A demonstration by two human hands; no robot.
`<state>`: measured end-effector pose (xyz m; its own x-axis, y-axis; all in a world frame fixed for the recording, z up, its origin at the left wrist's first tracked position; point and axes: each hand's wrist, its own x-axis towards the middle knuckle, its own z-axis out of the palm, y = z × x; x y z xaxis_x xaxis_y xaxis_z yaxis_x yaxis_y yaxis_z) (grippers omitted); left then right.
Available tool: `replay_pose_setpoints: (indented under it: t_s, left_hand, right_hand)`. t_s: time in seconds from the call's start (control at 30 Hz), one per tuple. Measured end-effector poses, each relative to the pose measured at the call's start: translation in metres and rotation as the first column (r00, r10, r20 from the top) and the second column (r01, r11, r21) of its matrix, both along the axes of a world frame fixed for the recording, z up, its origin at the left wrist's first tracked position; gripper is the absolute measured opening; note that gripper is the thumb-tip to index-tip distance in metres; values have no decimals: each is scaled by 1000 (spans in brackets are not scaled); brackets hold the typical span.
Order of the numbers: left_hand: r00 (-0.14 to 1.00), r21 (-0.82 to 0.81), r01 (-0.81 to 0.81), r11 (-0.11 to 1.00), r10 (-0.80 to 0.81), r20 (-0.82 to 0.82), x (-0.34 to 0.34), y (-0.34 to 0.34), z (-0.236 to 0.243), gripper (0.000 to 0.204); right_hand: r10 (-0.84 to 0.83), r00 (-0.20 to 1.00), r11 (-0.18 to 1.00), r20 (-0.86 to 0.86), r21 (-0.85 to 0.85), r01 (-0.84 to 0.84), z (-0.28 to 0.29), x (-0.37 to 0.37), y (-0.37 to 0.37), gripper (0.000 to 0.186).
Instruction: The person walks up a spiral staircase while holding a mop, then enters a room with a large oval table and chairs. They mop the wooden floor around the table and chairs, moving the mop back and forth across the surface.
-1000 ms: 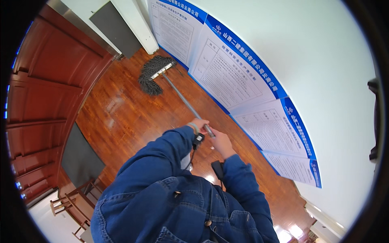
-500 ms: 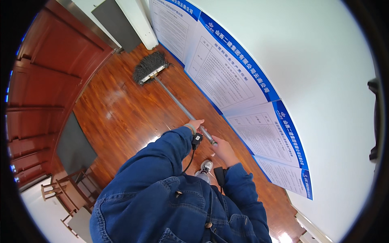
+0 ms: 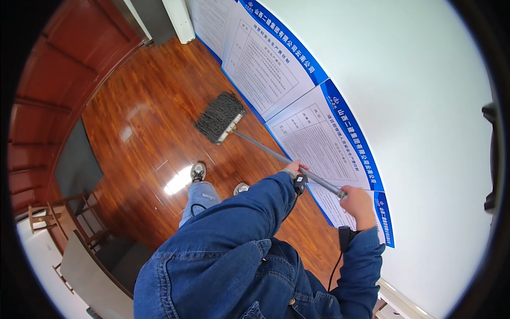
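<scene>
A flat mop (image 3: 220, 116) with a dark grey stringy head rests on the shiny wood floor, close to the posters. From its pale clamp a grey metal pole (image 3: 263, 148) slants down and right to my hands. My left hand (image 3: 296, 168) is wrapped round the pole partway along, its fingers partly hidden by the sleeve. At the upper end of the pole, my right hand (image 3: 356, 204) is closed round the grip, in front of the posters. A small black device sits at each wrist, with a cable.
Blue-edged posters (image 3: 319, 133) line the white wall (image 3: 425, 133) at right. Red-brown panelled doors (image 3: 48, 127) stand at left, with a dark mat (image 3: 79, 159) before them. Wooden chairs and a grey-topped table (image 3: 87, 276) are lower left. My shoes (image 3: 198, 171) are on the floor.
The mop head has come nearer to me, sliding back along the floor beside the posters. Both hands have moved right with the pole, and a leg has stepped out at left.
</scene>
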<state>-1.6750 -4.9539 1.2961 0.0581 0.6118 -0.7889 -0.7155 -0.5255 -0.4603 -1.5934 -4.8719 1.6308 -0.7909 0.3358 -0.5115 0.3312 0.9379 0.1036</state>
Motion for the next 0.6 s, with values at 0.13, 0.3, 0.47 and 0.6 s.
replay_pose_setpoints:
  t_s: [0.13, 0.3, 0.47, 0.6]
  left_hand:
    - [987, 32, -160, 987, 159, 38, -8, -7, 39, 29]
    - [915, 41, -397, 917, 392, 99, -51, -79, 55, 28]
    - [799, 98, -602, 793, 597, 74, -100, -205, 32, 33]
    - [733, 92, -667, 739, 674, -92, -127, -341, 8, 34]
  right_hand:
    - [221, 975, 973, -5, 61, -220, 17, -28, -3, 16]
    - [488, 872, 872, -49, 80, -483, 12, -80, -53, 18]
    - [672, 740, 739, -36, 102, -666, 0, -142, -172, 20]
    - [762, 647, 647, -33, 82, -758, -14, -187, -303, 25]
